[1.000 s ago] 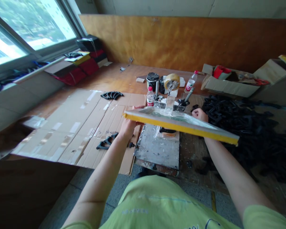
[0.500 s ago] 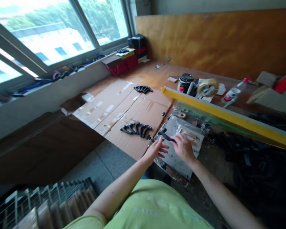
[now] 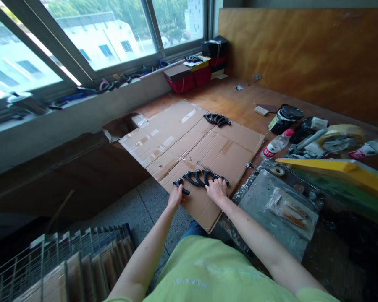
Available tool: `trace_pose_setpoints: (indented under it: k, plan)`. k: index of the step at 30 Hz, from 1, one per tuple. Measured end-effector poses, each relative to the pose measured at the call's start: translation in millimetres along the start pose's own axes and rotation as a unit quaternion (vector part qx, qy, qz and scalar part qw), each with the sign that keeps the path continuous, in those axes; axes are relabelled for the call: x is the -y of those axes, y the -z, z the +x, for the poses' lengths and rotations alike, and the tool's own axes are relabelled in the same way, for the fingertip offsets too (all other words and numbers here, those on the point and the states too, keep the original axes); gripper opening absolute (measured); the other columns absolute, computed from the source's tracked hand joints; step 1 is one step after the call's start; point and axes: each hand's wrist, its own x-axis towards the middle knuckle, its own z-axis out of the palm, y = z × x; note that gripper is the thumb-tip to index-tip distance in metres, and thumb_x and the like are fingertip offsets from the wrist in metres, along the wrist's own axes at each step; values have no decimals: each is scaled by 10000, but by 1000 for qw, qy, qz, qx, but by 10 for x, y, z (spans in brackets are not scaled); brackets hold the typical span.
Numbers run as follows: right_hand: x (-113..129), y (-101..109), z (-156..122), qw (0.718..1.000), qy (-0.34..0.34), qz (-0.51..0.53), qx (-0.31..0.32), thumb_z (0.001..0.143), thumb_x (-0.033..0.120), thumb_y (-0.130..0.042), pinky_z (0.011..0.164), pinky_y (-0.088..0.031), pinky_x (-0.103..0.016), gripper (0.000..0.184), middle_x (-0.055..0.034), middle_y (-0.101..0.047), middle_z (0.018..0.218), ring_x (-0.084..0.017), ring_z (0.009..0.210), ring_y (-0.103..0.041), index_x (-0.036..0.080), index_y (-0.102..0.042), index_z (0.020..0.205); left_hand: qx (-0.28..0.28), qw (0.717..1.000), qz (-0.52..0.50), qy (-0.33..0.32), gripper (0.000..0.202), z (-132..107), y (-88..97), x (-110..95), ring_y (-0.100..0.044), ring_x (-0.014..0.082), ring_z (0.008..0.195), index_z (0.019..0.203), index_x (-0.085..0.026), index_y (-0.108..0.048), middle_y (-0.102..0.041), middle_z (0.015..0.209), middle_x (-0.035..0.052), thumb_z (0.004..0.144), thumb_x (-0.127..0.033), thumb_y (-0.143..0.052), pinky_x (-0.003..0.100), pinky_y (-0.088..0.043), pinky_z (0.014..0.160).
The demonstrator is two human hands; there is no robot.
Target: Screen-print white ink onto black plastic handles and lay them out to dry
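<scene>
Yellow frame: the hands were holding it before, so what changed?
Both hands let go of the yellow frame and moved left, past the metal plate, to the row of black curved pieces on the cardboard. The left hand now touches the end piece; the right hand lies on the row. The frame stays raised; the far bunch has not moved.

The handles [image 3: 201, 178] are black, the cardboard [image 3: 208, 147] brown with pale tape strips [image 3: 166, 141]. The frame [image 3: 340, 167] is yellow, its mesh [image 3: 330, 188] green. The shirt [image 3: 208, 268] is lime green.

On cardboard [image 3: 189, 140], left hand [image 3: 175, 197] and right hand [image 3: 217, 190] touch opposite ends of the black handles [image 3: 200, 178]
</scene>
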Motion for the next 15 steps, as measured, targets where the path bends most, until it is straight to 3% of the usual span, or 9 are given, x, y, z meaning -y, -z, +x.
trace_pose_setpoints:
  k: [6,15]
  plan:
    - [118,73,212,995,-70,12,65,865,370,-554,905,-339,-387,338,-145,-627,1075,-274,1077,-490,173,-633,1128,27,991,134,-9,478,268,53,-94,-653,207,545,843,-157,-596,-678,583,76,930,-505,-279,305,-494,607]
    - [160,49,290,994,-80,7,78,880,378,-538,820,-418,-343,299,-150,-550,1088,-255,1009,-533,160,-680,1029,11,971,238,-17,493,342,88,-147,-698,230,712,797,-168,-636,-707,623,84,924,-491,-286,314,-497,708]
